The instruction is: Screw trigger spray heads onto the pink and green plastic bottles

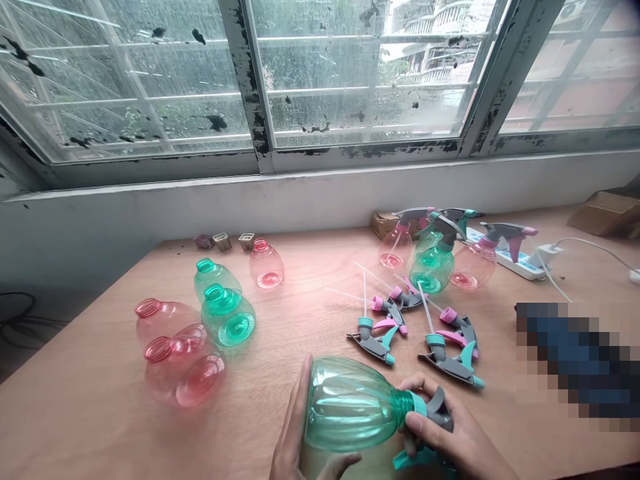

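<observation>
A clear green spray bottle (350, 403) lies sideways between my hands, its neck pointing right. My left hand (295, 427) cups its base, with the fingers along the far side and the thumb underneath. At the neck, my right hand (457, 427) pinches the teal collar of a grey and teal trigger spray head (419, 403), which sits on the bottle's threads. Part of that head is hidden by my right fingers. Just beyond are loose spray heads, among them a teal one (375, 341), another teal one (450, 363) and a pink one (463, 330), with thin dip tubes sticking out.
Headless bottles stand at left, two green (229, 317) and several pink (170, 373). Bottles with heads, including a green one (433, 267), stand at back right near a power strip (520, 263). A blurred dark object (575, 360) lies right. Windows rise behind the table.
</observation>
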`<state>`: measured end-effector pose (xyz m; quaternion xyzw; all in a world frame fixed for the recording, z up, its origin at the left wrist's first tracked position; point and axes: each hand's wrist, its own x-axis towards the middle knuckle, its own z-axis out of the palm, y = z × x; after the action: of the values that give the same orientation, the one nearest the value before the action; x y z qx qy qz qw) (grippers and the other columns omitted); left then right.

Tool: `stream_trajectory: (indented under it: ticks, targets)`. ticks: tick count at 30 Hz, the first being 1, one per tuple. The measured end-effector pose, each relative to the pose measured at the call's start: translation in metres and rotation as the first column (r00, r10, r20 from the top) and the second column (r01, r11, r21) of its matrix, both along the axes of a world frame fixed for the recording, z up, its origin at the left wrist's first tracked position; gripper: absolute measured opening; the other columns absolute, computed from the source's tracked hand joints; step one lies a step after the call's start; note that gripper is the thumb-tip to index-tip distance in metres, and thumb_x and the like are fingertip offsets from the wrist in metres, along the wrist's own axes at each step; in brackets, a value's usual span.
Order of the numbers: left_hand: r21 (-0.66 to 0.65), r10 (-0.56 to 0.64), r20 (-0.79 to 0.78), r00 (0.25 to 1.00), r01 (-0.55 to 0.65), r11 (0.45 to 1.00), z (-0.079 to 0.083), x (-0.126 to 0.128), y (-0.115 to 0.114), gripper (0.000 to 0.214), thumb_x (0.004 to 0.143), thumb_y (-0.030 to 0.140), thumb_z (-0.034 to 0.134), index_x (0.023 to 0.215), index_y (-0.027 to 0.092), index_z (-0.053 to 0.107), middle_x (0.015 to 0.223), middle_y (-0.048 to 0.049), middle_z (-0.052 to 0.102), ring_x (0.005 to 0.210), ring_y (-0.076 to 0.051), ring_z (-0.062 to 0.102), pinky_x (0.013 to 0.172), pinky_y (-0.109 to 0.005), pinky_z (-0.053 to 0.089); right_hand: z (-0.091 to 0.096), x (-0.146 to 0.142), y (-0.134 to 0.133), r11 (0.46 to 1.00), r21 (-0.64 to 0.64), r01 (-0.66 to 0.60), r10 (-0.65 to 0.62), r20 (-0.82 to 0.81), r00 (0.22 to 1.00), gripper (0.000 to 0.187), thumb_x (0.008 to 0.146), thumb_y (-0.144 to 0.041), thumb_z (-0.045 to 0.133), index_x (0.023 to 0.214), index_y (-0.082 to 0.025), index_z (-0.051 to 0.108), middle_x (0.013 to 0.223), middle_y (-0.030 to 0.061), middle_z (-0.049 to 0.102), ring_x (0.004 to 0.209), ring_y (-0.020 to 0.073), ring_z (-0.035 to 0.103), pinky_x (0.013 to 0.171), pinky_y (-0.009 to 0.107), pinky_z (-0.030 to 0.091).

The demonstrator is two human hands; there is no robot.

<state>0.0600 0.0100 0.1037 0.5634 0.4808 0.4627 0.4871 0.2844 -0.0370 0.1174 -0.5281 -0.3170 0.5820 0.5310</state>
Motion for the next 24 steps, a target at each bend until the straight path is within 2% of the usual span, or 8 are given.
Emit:
stream_trajectory:
  ticks: [4,9,12,16,20,22,24]
  targets:
    - [0.001,0.031,0.007,0.999,-0.031,1.0,-0.0009,0.0014,-0.0005,0.083,0.072,0.032,0.088,0.149,0.03,0.055,0.149,-0.0054,0.062,0.15,-0.036,0.042,0.128,-0.047,0.028,-0.0011,-0.0015,-0.0015,1.0,-0.001,0.013,-0.013,0.037,0.999,0.052,0.073,-0.058,0.086,0.1,-0.019,0.065,0.063,-0.0011,0.067,0.064,0.0206,0.065,0.067,0.031,0.051]
    - [-0.032,-0.037,0.067,0.997,0.039,0.999,-0.0043,-0.0005,-0.002,0.114,0.057,0.043,0.098,0.156,0.026,0.045,0.138,-0.0119,0.068,0.142,-0.042,0.052,0.125,-0.051,0.033,-0.001,-0.002,-0.0036,1.0,-0.01,0.015,-0.014,0.081,0.997,0.051,0.07,-0.057,0.088,0.098,-0.021,0.066,0.07,-0.0013,0.068,0.065,0.0194,0.064,0.066,0.029,0.051]
    - [-0.033,-0.008,0.061,0.998,0.01,0.999,-0.0033,0.0002,-0.0026,0.101,0.065,0.049,0.093,0.152,0.023,0.05,0.144,-0.0136,0.064,0.141,-0.042,0.052,0.126,-0.051,0.031,-0.0003,-0.002,-0.0033,1.0,-0.001,0.012,-0.011,0.097,0.995,0.05,0.07,-0.057,0.088,0.098,-0.021,0.067,0.068,-0.002,0.066,0.065,0.0198,0.065,0.065,0.029,0.051]
    - [0.029,0.048,-0.006,0.999,-0.048,0.998,-0.0015,0.0044,-0.0028,0.084,0.069,0.047,0.091,0.145,0.028,0.059,0.151,-0.009,0.059,0.15,-0.041,0.041,0.128,-0.049,0.028,-0.0014,-0.0008,-0.0018,0.999,-0.008,0.036,-0.035,0.079,0.996,0.053,0.072,-0.06,0.085,0.102,-0.02,0.066,0.063,-0.0013,0.067,0.063,0.0214,0.066,0.066,0.032,0.052]
    - [0.047,0.015,0.009,1.0,-0.015,0.999,-0.0053,0.006,-0.004,0.07,0.084,0.051,0.078,0.147,0.031,0.057,0.157,-0.0051,0.053,0.149,-0.036,0.045,0.128,-0.048,0.027,-0.0048,0.0008,-0.0017,1.0,-0.006,0.029,-0.028,0.052,0.998,0.054,0.072,-0.06,0.086,0.101,-0.019,0.065,0.063,-0.0006,0.067,0.063,0.0202,0.064,0.065,0.031,0.052]
    - [0.033,0.0,0.001,1.0,0.0,0.999,-0.0064,0.0051,-0.0043,0.075,0.083,0.053,0.078,0.15,0.031,0.053,0.159,-0.0047,0.052,0.148,-0.035,0.046,0.128,-0.047,0.026,-0.005,0.0003,-0.0028,1.0,0.005,0.017,-0.017,0.052,0.999,0.052,0.072,-0.059,0.087,0.099,-0.019,0.066,0.066,-0.0009,0.067,0.064,0.0187,0.063,0.064,0.029,0.051]
    - [0.025,-0.022,-0.003,1.0,0.022,0.999,-0.005,0.0039,-0.004,0.091,0.075,0.054,0.085,0.155,0.032,0.046,0.161,-0.0048,0.05,0.147,-0.036,0.047,0.127,-0.047,0.029,-0.0036,-0.0016,-0.0047,1.0,0.021,0.008,-0.009,0.05,0.999,0.051,0.071,-0.057,0.088,0.099,-0.02,0.068,0.071,-0.0009,0.067,0.066,0.0173,0.062,0.065,0.027,0.051]
